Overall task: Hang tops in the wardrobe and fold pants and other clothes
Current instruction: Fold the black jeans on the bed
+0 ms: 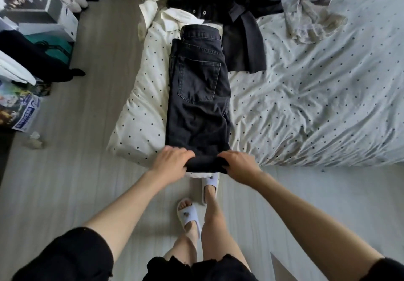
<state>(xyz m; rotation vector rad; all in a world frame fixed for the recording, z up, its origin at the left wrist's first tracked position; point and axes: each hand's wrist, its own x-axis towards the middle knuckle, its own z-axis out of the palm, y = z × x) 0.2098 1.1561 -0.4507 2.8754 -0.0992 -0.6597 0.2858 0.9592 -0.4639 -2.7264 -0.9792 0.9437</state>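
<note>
A pair of black jeans [197, 88] lies lengthwise on the corner of the bed, folded in half along the legs, back pocket up, waistband at the far end. My left hand [172, 160] grips the near left edge of the jeans at the bed's edge. My right hand [238, 163] grips the near right edge, where the fabric is bunched into a fold between both hands. Beyond the waistband lie a white shirt [175, 18] and a black top [229, 2]. A pale crumpled garment [312, 18] rests further right on the bed.
The bed [317, 97] has a dotted white sheet. On the floor at the left stand boxes [43, 16], a dark bag [37, 59], a printed package [21, 112] and white shoes [75, 1]. My slippered feet [190, 215] stand close to the bed's edge.
</note>
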